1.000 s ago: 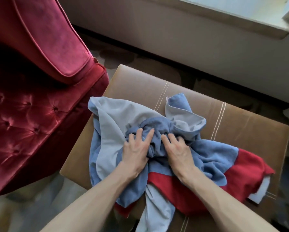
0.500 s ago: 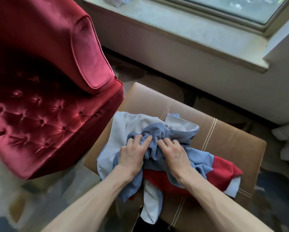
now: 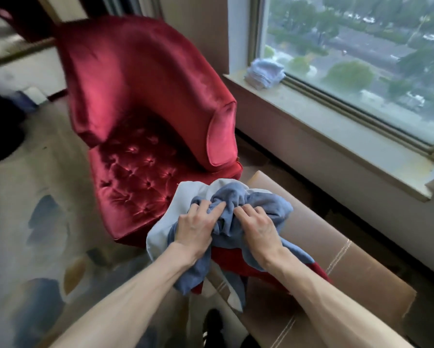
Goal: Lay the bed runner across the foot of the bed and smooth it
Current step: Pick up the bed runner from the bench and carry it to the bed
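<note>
step: gathering. the bed runner (image 3: 261,199) is bunched into a wad between both hands. nothing is laid or smoothed yet, and no bed is in view.
left hand: the left hand (image 3: 194,229) grips the wad's nine o'clock side, fingers curled into the blue folds.
right hand: the right hand (image 3: 260,228) clutches the three o'clock side the same way, just beside the left.
where: the runner is over the near corner of the bench (image 3: 361,280), which runs off toward four o'clock. from this angle it is hard to say whether the wad rests on the bench or is lifted clear.
next move: probably carrying the bundle to the bed, then finding two corners, since a wad cannot be spread flat.
runner: soft, plush blue face, pale grey backing and a red band. it is limp and deeply creased, with tails hanging at six o'clock.
bench: tan, smooth, boxy, with pale double stitching.
armchair: the armchair (image 3: 135,109) at eleven o'clock is red velvet with a buttoned seat and rounded arms.
sill: the sill (image 3: 324,116) at one o'clock is hard and pale, with a small folded cloth (image 3: 263,74) on it.
</note>
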A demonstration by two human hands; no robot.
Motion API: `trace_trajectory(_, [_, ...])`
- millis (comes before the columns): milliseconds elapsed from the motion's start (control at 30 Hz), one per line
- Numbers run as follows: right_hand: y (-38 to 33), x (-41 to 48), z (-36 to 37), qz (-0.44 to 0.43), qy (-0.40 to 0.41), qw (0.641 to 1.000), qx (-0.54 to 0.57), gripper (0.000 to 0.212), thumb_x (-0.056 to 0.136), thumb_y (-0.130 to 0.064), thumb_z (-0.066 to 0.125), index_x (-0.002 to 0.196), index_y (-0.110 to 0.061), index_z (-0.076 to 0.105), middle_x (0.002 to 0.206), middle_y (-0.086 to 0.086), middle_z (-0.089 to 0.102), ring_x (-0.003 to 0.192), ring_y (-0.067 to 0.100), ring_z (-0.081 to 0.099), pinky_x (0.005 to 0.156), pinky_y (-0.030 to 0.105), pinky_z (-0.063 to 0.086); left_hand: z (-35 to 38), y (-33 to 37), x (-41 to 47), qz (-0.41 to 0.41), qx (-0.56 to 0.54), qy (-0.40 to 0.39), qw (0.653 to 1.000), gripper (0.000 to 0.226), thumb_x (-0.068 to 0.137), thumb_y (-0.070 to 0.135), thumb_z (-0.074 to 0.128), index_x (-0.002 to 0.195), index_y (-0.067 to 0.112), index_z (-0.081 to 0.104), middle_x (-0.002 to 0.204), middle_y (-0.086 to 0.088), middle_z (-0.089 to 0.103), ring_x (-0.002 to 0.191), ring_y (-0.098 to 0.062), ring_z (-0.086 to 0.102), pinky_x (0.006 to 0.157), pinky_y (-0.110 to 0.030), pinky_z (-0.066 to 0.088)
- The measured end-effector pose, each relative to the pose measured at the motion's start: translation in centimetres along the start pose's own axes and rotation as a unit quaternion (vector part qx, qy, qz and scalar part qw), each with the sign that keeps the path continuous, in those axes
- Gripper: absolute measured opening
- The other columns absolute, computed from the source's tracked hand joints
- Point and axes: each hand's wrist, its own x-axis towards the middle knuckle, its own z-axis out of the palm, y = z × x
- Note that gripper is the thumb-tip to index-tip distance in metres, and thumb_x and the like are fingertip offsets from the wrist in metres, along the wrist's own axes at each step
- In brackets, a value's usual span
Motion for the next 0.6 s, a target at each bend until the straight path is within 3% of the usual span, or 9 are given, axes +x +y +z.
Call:
trace_trajectory(167, [-8.7, 3.0, -2.4, -0.108, -0.001, 0.994, 0.019, 0.02, 0.079, -0.008, 0.067, 0.098, -0.008, 0.062, 0.084, 0.007, 0.059, 0.068, 0.027, 0.05, 0.062, 0.042, 0.05, -5.7, -6.1, -5.2, -0.099, 0.009, 0.024, 0.995, 0.07, 0.073, 0.007, 0.062, 0.136, 0.031, 0.044, 0.114, -0.002, 0.055, 0.094, -0.026, 0.056, 0.053, -0.035, 0.047])
trace_trajectory(467, [-30.4, 5.2, -1.6, -0.295, -0.034, 0.955, 0.009, 0.028, 0.08, -0.009, 0.057, 0.109, -0.01, 0.056, 0.097, 0.005, 0.055, 0.08, 0.024, 0.046, 0.073, 0.04, 0.046, -13.6, -19.5, -20.5, -0.259, 0.032, 0.11, 0.959, 0.07, 0.069, 0.003, 0.063, 0.133, 0.028, 0.048, 0.111, -0.002, 0.055, 0.091, -0.026, 0.058, 0.049, -0.037, 0.045])
trace_trajectory(600, [-42.0, 3.3, -0.1, -0.372, -0.043, 0.926, 0.039, 0.031, 0.078, -0.005, 0.053, 0.109, -0.007, 0.057, 0.096, 0.009, 0.056, 0.08, 0.027, 0.046, 0.07, 0.042, 0.047, -16.5, -25.5, -30.3, -0.343, 0.036, 0.12, 0.931, 0.067, 0.077, 0.009, 0.056, 0.138, 0.03, 0.039, 0.119, -0.002, 0.049, 0.106, -0.027, 0.053, 0.062, -0.042, 0.049])
